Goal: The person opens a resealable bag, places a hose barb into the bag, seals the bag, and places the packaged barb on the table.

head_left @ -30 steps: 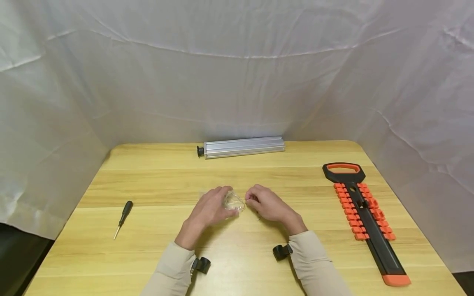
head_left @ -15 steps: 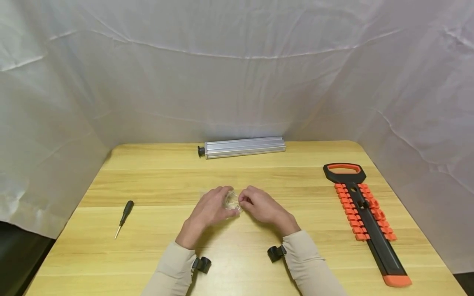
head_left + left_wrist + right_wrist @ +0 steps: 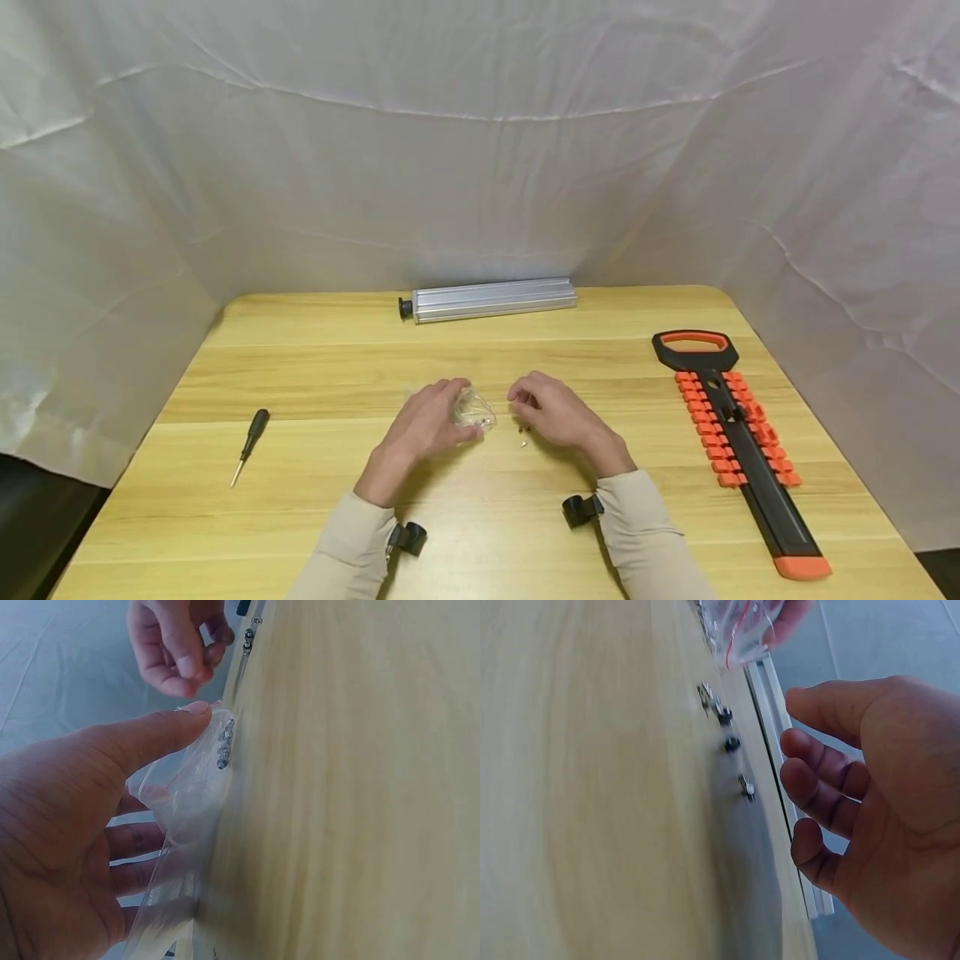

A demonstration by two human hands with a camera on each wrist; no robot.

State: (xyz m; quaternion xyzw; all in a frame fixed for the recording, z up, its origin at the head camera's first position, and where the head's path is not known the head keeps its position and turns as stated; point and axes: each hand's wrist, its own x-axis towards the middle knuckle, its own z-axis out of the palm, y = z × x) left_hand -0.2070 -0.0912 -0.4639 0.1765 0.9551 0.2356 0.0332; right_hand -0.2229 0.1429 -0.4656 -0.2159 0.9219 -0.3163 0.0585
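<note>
A clear plastic zip bag (image 3: 472, 408) is held in my left hand (image 3: 427, 421), its thumb along the bag's edge and its fingers behind. Small dark metal screws (image 3: 225, 744) show through the plastic in the left wrist view. My right hand (image 3: 557, 412) hovers a little to the right of the bag, fingers loosely bent and apart, with nothing between them. Beneath and beside it, several small metal pieces (image 3: 733, 743) lie loose on the wood, some dark and some shiny. A red seal line (image 3: 739, 630) marks the bag's mouth in the right wrist view.
At the left lies a black-handled screwdriver (image 3: 255, 432). A silver aluminium profile (image 3: 495, 302) with a black knob rests along the table's back edge. On the right is a long black and orange rack (image 3: 757, 467) with orange clips. Grey cloth (image 3: 480, 167) walls the table.
The right hand goes in to the bag's mouth, then draws back right, fingers now apart. More small metal pieces show on the table below it. The left hand stays put with the bag.
</note>
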